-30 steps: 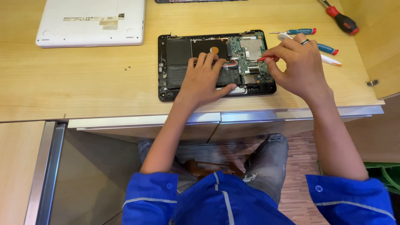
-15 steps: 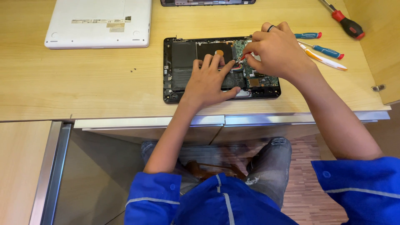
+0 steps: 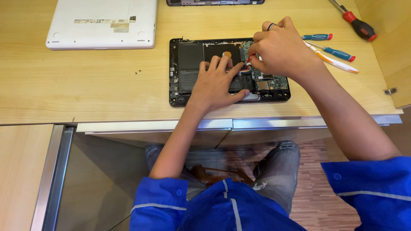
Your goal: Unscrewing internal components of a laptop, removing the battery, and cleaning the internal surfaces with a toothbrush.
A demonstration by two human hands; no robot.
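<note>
An opened black laptop base (image 3: 187,64) lies on the wooden desk (image 3: 85,94) with its battery and green circuit board exposed. My left hand (image 3: 216,83) rests flat on its middle, fingers spread, index finger pointing at a bundle of red and white wires (image 3: 245,66). My right hand (image 3: 280,49), a ring on one finger, reaches in from the right. Its thumb and fingertips are pinched on the small wire connector at the upper end of that bundle, just above my left fingertips. What lies under both hands is hidden.
A white laptop bottom cover (image 3: 100,23) lies upside down at the back left, with tiny screws (image 3: 139,72) near it. Two blue screwdrivers (image 3: 317,37), an orange-and-white tool (image 3: 332,60) and a red screwdriver (image 3: 357,23) lie at the right. A wooden side panel (image 3: 385,42) stands far right.
My right hand has moved left from the board's right part to the wires at the middle and pinched there. My left hand stayed flat on the laptop.
</note>
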